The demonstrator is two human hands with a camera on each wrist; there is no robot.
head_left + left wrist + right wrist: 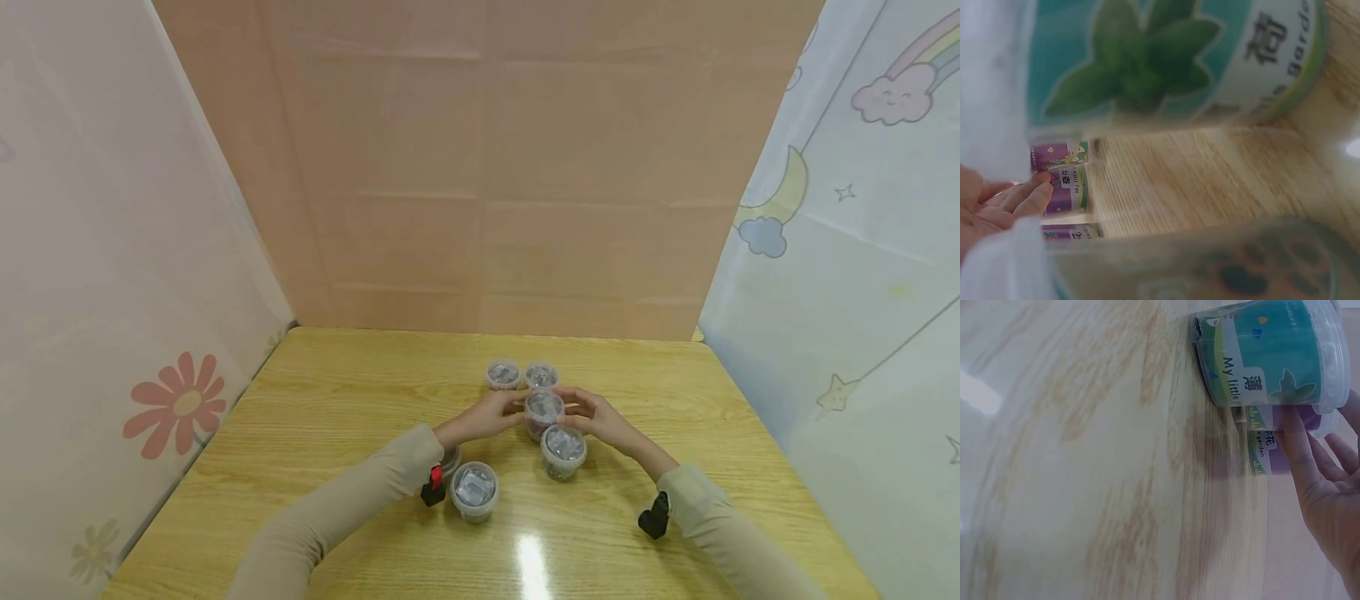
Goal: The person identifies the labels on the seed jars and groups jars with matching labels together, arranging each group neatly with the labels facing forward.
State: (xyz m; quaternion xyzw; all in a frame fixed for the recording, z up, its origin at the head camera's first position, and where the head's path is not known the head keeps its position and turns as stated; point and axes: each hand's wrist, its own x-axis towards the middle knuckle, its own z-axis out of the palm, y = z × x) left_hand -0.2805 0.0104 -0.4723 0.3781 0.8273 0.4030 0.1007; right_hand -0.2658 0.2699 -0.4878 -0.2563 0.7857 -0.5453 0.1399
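Between both hands stands a clear-lidded plastic tub (543, 407) with a purple label. My left hand (491, 417) grips its left side, and my right hand (606, 423) holds its right side with fingers and thumb spread around it. Directly in front is a teal-labelled tub (562, 454), seen close up in the right wrist view with a green leaf picture (1294, 387). Two more tubs, a left one (502, 374) and a right one (542, 376), stand just behind the held tub. The left wrist view shows the fingers (1032, 194) against a purple label.
Below my left forearm stands another tub (475, 492); one beside it (450, 460) is partly hidden by the wrist. A wooden table (360, 383) lies under everything. Behind it hangs a tan sheet (480, 167), with patterned sheets on both sides.
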